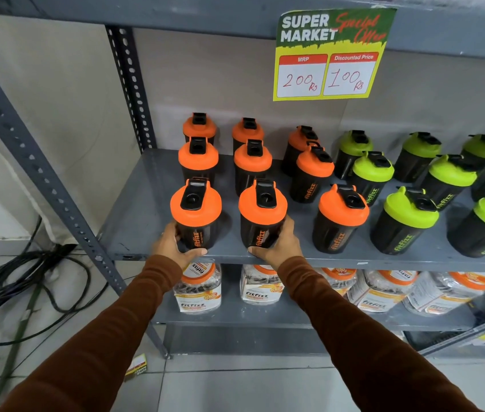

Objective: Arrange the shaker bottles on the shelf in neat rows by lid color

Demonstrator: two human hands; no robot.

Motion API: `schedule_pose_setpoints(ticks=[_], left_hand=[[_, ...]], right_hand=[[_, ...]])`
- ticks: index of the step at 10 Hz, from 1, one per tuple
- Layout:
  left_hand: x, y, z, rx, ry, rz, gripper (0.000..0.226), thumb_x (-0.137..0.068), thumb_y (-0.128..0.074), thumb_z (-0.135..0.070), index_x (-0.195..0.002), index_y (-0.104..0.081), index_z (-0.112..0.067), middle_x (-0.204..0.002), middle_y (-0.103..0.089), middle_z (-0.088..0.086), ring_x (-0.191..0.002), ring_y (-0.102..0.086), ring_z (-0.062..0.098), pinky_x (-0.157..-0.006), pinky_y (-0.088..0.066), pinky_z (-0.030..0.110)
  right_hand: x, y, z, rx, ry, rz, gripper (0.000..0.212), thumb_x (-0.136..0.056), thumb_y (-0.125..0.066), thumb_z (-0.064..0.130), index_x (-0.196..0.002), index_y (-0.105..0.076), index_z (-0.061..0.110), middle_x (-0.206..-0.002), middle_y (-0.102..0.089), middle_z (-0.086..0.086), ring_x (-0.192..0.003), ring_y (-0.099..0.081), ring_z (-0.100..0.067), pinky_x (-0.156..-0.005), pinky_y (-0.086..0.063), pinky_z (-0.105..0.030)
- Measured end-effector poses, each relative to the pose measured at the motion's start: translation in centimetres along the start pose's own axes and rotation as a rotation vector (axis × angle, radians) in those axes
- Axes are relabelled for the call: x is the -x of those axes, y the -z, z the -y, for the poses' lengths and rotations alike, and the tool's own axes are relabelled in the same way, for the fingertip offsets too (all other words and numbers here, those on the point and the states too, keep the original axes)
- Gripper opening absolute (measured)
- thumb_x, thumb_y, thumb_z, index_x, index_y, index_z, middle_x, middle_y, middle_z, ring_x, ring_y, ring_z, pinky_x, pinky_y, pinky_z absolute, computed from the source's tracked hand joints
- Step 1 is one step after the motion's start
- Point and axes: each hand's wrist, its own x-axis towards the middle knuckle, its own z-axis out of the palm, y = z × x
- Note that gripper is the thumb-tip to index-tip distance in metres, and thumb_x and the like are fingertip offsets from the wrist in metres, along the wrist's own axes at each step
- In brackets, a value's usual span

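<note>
Wrapping the base of the front-left orange-lidded shaker (pixel 196 214), left hand (pixel 172 246) curled with thumb across the front and fingers round the far side. Cupping the neighbouring orange-lidded shaker (pixel 262 217) the same way, right hand (pixel 279 243) closed around its lower body, thumb at the front. Both bottles upright at the front edge of the grey metal shelf (pixel 137 215), black bodies smooth with orange lettering, domed lids topped by black flip caps. Behind them, toward 12 o'clock, two more rows of orange-lidded shakers (pixel 253 160); at 3 o'clock, a third front orange-lidded bottle (pixel 340 218), then green-lidded shakers (pixel 407 218) in matching rows running to the right edge. Hanging from the upper shelf at 1 o'clock, a paper price sign (pixel 329 53), green and yellow, handwritten red figures. Below, at 6 o'clock, clear ribbed plastic jars (pixel 198 288) with orange caps on a lower shelf. Perforated grey steel upright (pixel 42 171) slanting along 9 o'clock, plain pale wall behind. Black cables (pixel 24 281) coiled on the pale tiled floor (pixel 235 385) at 8 o'clock. Brown ribbed sleeves (pixel 354 328) covering both arms.
</note>
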Motion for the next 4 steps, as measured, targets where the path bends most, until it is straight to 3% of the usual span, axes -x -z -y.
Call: schedule_pose_setpoints(ticks=[3, 4], left_hand=[[1.5, 0.3, 0.4, 0.082, -0.019, -0.053, 0.093, -0.058, -0.082, -0.007, -0.134, -0.029, -0.012, -0.141, -0.041, 0.015, -0.128, -0.040, 0.031, -0.106, -0.035, 0.052], [3.6, -0.8, 1.0, 0.077, -0.001, -0.163, 0.091, -0.067, -0.077, -0.009, -0.139, -0.021, -0.011, -0.147, -0.030, 0.015, -0.133, -0.031, 0.031, -0.108, -0.031, 0.048]], right_hand=[[0.8, 0.4, -0.2, -0.075, 0.010, 0.027, 0.105, -0.058, -0.083, 0.003, -0.139, -0.017, 0.013, -0.141, -0.041, -0.012, -0.130, -0.040, -0.028, -0.109, -0.033, -0.041], [2.0, 0.2, -1.3, -0.053, 0.035, 0.034, 0.110, -0.060, -0.084, 0.009, -0.143, -0.011, 0.013, -0.148, -0.032, -0.012, -0.135, -0.033, -0.026, -0.114, -0.029, -0.040]])
